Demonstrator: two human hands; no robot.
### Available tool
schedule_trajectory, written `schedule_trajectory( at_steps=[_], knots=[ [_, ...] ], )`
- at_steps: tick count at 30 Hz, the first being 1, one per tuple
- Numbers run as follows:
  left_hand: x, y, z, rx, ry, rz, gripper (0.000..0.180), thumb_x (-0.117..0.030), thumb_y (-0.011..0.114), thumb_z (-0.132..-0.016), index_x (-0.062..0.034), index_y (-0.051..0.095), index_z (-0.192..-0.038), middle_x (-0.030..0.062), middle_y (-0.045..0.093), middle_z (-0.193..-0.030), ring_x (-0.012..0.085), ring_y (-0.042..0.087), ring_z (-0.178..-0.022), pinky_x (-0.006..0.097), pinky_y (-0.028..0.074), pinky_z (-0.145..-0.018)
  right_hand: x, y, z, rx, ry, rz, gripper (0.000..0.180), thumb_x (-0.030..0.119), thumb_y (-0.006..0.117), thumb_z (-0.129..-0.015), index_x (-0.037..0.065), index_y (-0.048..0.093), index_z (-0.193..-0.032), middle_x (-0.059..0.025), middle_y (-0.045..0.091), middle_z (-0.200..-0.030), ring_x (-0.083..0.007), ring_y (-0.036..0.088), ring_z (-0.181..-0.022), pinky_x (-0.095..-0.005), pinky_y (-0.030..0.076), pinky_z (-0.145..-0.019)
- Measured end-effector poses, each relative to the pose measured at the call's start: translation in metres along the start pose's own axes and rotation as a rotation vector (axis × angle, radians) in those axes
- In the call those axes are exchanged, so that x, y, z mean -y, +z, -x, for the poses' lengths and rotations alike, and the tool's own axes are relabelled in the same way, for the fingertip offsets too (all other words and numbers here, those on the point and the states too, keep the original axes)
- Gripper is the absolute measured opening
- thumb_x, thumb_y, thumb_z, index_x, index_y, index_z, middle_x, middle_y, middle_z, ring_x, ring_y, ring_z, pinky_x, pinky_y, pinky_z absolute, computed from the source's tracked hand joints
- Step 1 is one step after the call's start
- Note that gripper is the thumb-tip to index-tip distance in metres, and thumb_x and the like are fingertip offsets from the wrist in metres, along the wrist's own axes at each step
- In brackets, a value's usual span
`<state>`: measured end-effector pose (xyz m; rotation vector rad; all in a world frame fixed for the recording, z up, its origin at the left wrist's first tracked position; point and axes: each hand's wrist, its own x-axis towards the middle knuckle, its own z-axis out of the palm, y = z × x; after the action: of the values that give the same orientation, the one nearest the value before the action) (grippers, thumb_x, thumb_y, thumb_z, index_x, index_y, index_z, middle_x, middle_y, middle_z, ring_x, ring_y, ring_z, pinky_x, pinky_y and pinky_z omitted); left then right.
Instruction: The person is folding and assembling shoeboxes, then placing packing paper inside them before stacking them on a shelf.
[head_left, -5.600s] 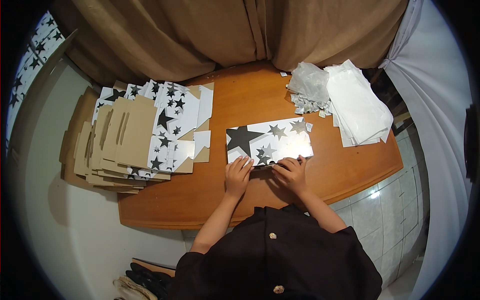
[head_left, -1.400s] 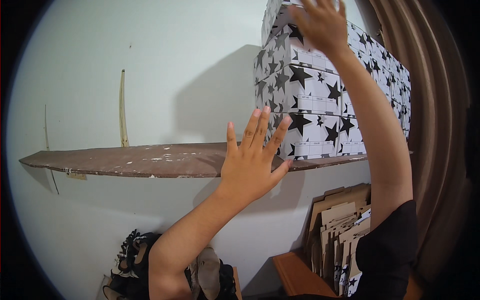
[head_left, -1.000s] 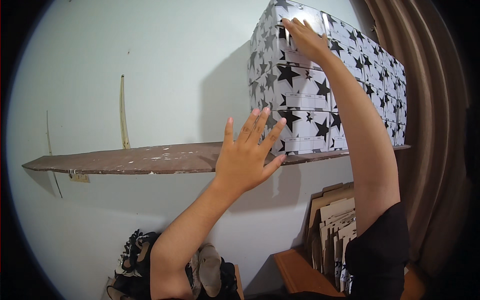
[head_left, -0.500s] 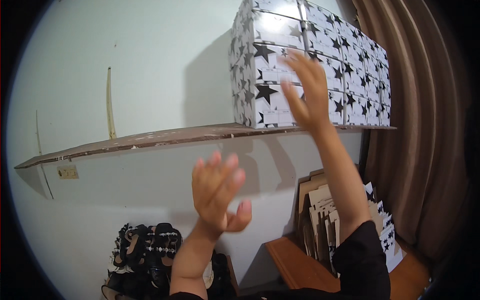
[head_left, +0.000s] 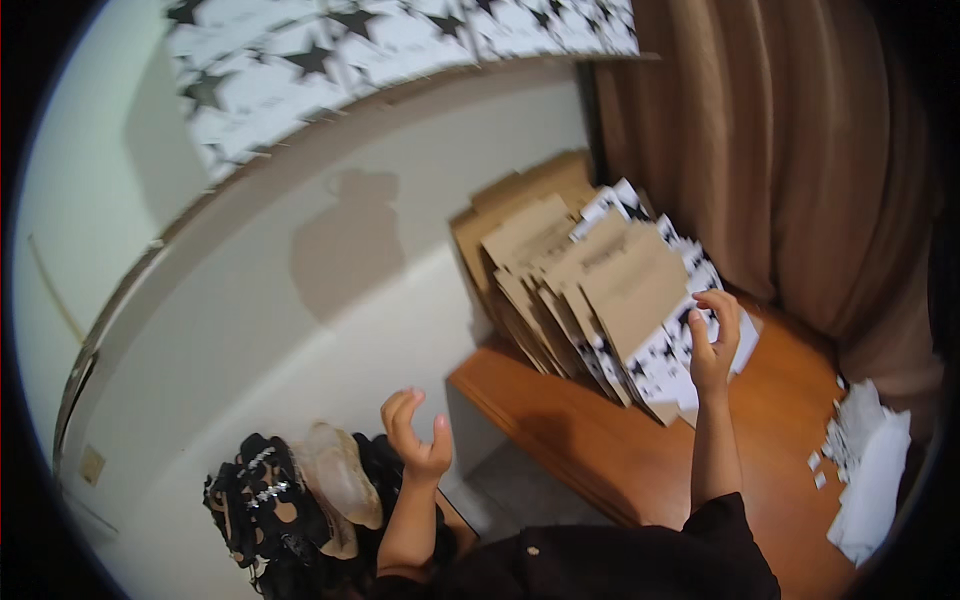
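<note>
Flattened cardboard box sheets (head_left: 635,285), brown on one side and white with black stars on the other, lean in a stack against the wall on a wooden table. Just at the stack's right side is my right hand (head_left: 715,345), its fingers bent and thumb apart, with nothing in it; whether it touches the sheets I cannot tell. My left hand (head_left: 418,440) hangs in the air left of the table, empty, fingers curled loosely and thumb apart. Star-printed boxes (head_left: 400,45) stand on the wall shelf (head_left: 385,98) above, cut off by the top edge.
The orange-brown table (head_left: 770,430) fills the right side. Crumpled white material (head_left: 870,490) with small white scraps lies at its right edge. A brown curtain (head_left: 760,150) hangs behind. Black shoes (head_left: 265,500) and a pale, translucent item (head_left: 340,475) are piled at lower left.
The view has swung down and right, from the shelf toward the table. My right hand has come down from before the boxes to the cardboard stack. Both hands stay empty.
</note>
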<state>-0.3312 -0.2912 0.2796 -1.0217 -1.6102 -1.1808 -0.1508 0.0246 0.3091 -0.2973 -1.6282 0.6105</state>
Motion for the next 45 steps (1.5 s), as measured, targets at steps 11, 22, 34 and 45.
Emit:
schedule_trajectory(
  at_steps=[11,22,34,45],
  knots=[
    [-0.082,0.175,0.139,0.640,0.028,0.337,0.021,-0.007,0.066,-0.071,-0.0096,0.063,-0.092,0.0059,0.059,-0.097,0.0246,0.056,-0.095,0.037,0.041,-0.085,-0.143,-0.102,0.180,0.417,0.794,0.251,0.018,0.012,0.062,-0.079,0.000,0.063,-0.093,-0.0139,0.062,-0.093,-0.0249,0.059,-0.085,-0.0326,0.047,-0.073],
    [-0.023,0.340,0.215,0.840,0.861,-0.332,0.046,-0.019,0.049,-0.083,-0.0206,0.047,-0.129,0.0034,0.033,-0.144,0.0165,0.028,-0.133,0.055,0.017,-0.100,-0.194,-0.106,0.243,0.810,1.074,0.692,0.069,0.041,0.052,-0.083,0.012,0.027,-0.139,-0.0150,0.021,-0.148,-0.0311,0.023,-0.135,-0.0619,0.016,-0.103],
    [0.010,0.382,0.175,1.018,0.949,0.160,0.037,-0.032,0.059,-0.079,-0.0266,0.059,-0.116,0.0051,0.047,-0.133,0.0211,0.034,-0.129,0.052,0.010,-0.105,-0.191,-0.100,0.266,0.846,0.904,0.877,0.083,0.057,0.048,-0.079,0.018,0.018,-0.145,-0.0132,0.012,-0.151,-0.0272,0.012,-0.140,-0.0576,0.006,-0.107],
    [0.008,0.396,0.157,1.388,0.965,0.131,0.068,-0.037,0.070,-0.072,-0.0207,0.044,-0.132,0.0097,0.034,-0.143,0.0222,0.029,-0.133,0.053,0.017,-0.107,-0.187,-0.095,0.266,0.713,0.944,0.772,0.092,0.053,0.060,-0.071,0.016,0.019,-0.144,-0.0141,0.020,-0.149,-0.0305,0.017,-0.138,-0.0587,0.007,-0.107]
  ],
)
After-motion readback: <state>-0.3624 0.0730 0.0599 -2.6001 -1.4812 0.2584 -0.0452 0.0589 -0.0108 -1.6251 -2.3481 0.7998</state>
